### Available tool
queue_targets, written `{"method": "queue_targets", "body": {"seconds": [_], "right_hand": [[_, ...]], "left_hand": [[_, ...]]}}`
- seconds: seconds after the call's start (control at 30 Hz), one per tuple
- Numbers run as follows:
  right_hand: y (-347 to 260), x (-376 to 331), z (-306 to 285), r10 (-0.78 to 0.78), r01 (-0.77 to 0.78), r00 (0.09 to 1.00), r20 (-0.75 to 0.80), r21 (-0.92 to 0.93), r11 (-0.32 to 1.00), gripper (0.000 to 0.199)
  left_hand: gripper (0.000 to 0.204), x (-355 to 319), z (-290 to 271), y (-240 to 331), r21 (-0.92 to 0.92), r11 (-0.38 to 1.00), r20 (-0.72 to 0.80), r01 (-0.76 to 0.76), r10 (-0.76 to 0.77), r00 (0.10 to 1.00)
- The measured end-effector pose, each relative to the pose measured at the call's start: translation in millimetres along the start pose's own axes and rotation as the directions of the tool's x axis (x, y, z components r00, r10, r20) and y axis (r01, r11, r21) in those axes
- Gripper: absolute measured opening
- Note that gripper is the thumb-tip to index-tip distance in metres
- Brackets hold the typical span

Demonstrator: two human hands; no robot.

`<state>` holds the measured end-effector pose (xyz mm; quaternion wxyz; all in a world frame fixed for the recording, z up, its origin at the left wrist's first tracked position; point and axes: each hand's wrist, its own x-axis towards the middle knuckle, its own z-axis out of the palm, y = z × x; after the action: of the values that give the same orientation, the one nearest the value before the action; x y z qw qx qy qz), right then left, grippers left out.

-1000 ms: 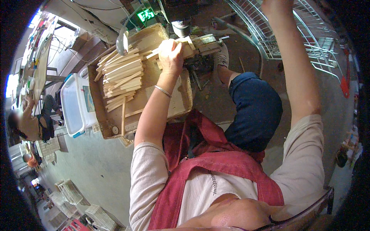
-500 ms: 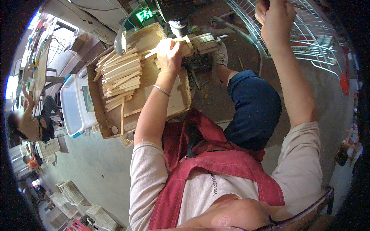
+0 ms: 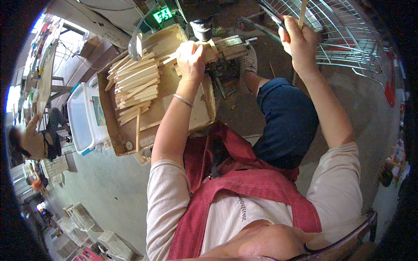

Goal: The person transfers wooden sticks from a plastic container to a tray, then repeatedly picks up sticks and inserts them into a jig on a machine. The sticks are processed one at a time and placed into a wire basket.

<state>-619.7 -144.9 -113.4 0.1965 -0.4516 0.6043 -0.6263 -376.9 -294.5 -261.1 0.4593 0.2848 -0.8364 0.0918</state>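
Observation:
My left hand [image 3: 191,58], a bracelet on its wrist, is closed at the near end of a small bench machine [image 3: 228,47]. A pale wooden strip [image 3: 170,60] runs into its fingers from the left; the grip itself is partly hidden. At the upper right my right hand [image 3: 299,45] is closed, with another thin wooden strip [image 3: 302,14] sticking up out of it. A metal rod with a dark end [image 3: 275,18] meets the same fist. To the left of my left hand, a heap of wooden strips [image 3: 135,85] lies in a shallow wooden tray [image 3: 198,108].
A wire cart [image 3: 352,54] stands beyond my right hand. A lamp head [image 3: 136,47] hangs over the tray. Left of the tray is a clear plastic bin [image 3: 83,117]. Another person [image 3: 37,137] is at a far-left bench. White crates [image 3: 80,217] stand on the floor.
My right hand has come down and a little left from the top edge, bringing the strip and the dark-ended rod into view. My left hand has stayed at the machine.

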Motion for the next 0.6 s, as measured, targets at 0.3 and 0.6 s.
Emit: {"method": "queue_targets", "body": {"seconds": [0.3, 0.6], "right_hand": [[46.6, 9.7, 3.5, 0.036, -0.016, 0.98, 0.197, -0.103, 0.995, 0.032], [78.6, 33.4, 13.2, 0.339, -0.29, 0.912, 0.232, -0.219, 0.931, 0.026]], "left_hand": [[0.013, 0.7, -1.5, 3.6, 0.019, 1.0, -0.012, 0.021, -0.021, 1.0], [0.012, 0.6, -2.8, 4.7, 0.027, 0.999, 0.021, 0.031, -0.032, 0.999]]}}
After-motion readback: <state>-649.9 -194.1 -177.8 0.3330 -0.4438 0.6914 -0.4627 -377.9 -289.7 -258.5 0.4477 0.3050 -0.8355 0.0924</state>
